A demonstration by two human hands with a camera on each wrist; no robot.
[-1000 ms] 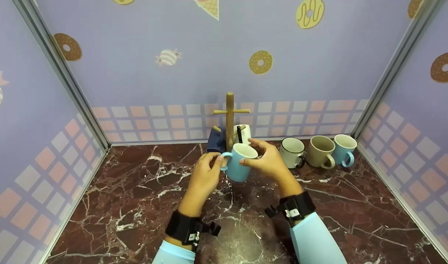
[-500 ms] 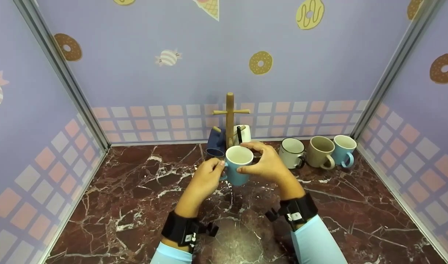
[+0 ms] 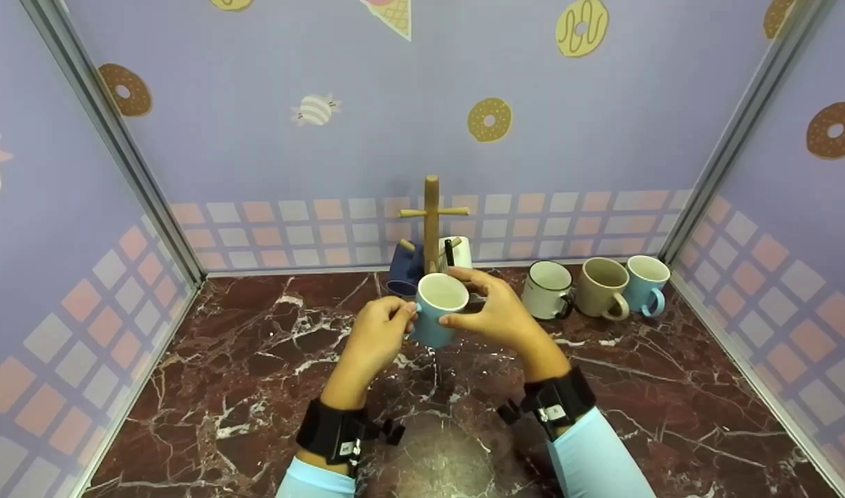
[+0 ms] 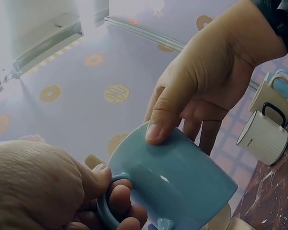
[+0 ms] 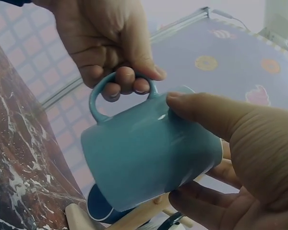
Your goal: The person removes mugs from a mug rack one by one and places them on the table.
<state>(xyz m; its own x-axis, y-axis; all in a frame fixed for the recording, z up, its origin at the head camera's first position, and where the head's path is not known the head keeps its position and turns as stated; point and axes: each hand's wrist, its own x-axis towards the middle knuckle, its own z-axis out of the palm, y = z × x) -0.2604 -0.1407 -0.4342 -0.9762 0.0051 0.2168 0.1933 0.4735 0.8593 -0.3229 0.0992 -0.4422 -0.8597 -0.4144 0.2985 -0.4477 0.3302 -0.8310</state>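
Observation:
Both hands hold a light blue mug [image 3: 433, 326] with a white inside, raised in front of a wooden mug tree [image 3: 431, 228]. The left hand [image 3: 379, 330] has its fingers curled through the mug's handle [image 5: 97, 98], thumb pressing on top. On the other side, the right hand [image 3: 495, 311] grips the mug's body near the rim, thumb in front and fingers behind. The mug tilts slightly, mouth up. Behind it, a dark blue mug [image 3: 404, 266] and a white mug [image 3: 462, 250] with a black handle hang low on the tree; the hands and held mug partly hide them.
At the back right stand a white black-rimmed mug [image 3: 548, 290], a beige mug [image 3: 602, 287] and another light blue mug [image 3: 648, 282], side by side. Patterned walls [image 3: 270, 152] enclose the dark marbled tabletop [image 3: 256, 387]. Two bare upper pegs [image 3: 453, 211] stick out from the tree.
The held mug has moved a little left and toward the person, its handle turning behind the left fingers. Both hands moved with it. The standing mugs stay put.

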